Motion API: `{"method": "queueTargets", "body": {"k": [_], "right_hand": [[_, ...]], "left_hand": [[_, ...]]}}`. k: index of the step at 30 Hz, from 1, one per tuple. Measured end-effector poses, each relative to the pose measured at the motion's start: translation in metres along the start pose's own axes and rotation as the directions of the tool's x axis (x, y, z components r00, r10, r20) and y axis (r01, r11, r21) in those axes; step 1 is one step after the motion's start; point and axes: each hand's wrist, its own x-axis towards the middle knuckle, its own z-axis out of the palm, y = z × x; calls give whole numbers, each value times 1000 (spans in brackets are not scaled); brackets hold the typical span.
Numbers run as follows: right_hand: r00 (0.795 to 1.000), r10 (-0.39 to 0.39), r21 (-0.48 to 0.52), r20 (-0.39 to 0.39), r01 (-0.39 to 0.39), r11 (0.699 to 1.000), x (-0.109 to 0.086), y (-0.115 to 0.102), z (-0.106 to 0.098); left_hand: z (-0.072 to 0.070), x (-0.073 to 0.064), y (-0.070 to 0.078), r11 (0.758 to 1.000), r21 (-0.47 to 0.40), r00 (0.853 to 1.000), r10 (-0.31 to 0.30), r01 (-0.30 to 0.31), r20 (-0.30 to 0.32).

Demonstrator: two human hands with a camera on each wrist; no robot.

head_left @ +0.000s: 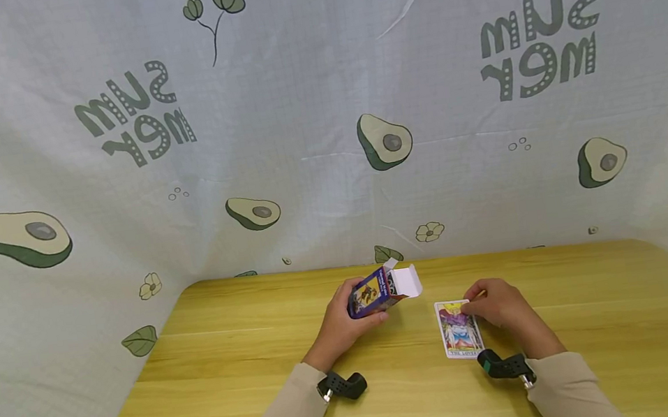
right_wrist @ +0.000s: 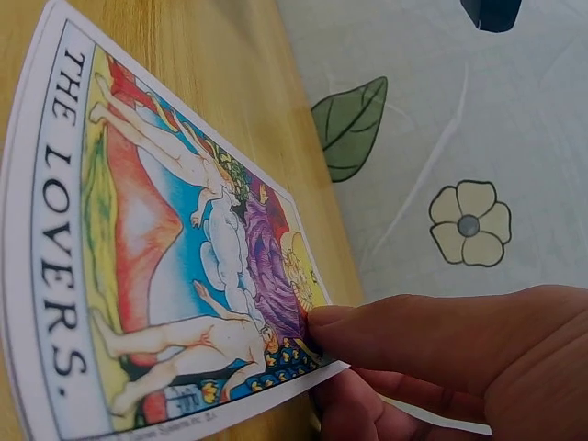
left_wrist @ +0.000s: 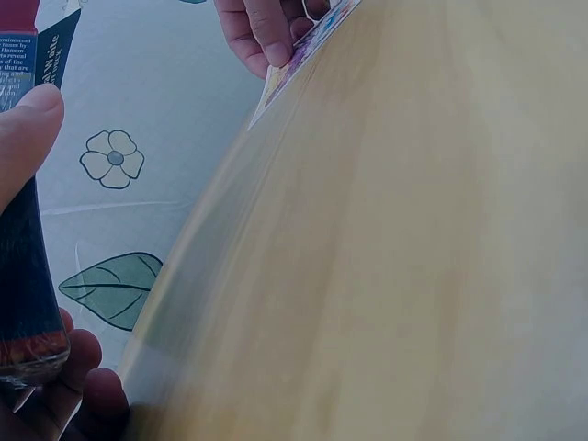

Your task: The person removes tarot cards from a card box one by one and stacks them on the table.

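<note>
In the head view my left hand (head_left: 342, 316) grips a dark blue card box (head_left: 370, 293) with its white end flap folded open. The left wrist view shows the thumb on one face of the box (left_wrist: 23, 248) and fingers curled at its lower end. To the right, my right hand (head_left: 502, 306) pinches a tarot card (head_left: 459, 329) by its upper right edge. In the right wrist view the card (right_wrist: 184, 248) reads "THE LOVERS", with the thumb on top and fingers beneath. Whether more cards lie under it, I cannot tell.
A wooden table (head_left: 234, 362) spreads under both hands. Behind it hangs a pale cloth (head_left: 294, 101) printed with avocados, leaves and flowers. Each wrist wears a black camera mount, one on the left (head_left: 343, 385) and one on the right (head_left: 503, 364).
</note>
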Motion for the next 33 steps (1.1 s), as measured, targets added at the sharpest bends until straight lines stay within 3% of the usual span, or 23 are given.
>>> {"method": "queueTargets", "body": {"k": [9,33], "right_hand": [[1000,28,-4,2,-28,1000,0,0,3],[1000,-9,-26,-8,9,1000,-2,1,4]], "left_hand": [[0,-1,0,1000,-18,1000,1,0,2],[0,-1,0,999,-45,1000,8,-8,8]]}}
